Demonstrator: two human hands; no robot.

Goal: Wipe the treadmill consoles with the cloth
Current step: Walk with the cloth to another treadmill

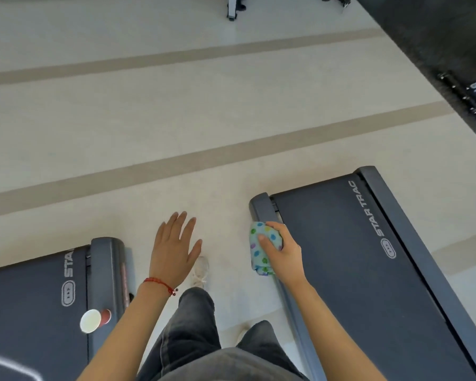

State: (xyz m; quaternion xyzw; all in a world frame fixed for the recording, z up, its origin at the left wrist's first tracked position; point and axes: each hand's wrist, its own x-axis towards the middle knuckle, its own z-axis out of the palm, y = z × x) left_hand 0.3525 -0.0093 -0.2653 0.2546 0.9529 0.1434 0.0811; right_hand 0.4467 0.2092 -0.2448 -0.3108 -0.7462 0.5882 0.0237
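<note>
My right hand (282,253) grips a bunched light-blue cloth (259,251) with coloured dots, held over the left rail of the right treadmill (355,257). My left hand (173,248) is open with fingers spread above the floor between the two machines; a red thread bracelet circles its wrist. The rear end of the left treadmill (39,292) lies at the lower left. Both belts carry "STAR TRAC" lettering. No console is in view.
A red paper cup (94,320) lies on its side on the left treadmill. I stand on the pale floor (204,119) with tan stripes, in dark trousers and a white shoe (199,272). Dark matting with equipment (462,92) fills the upper right.
</note>
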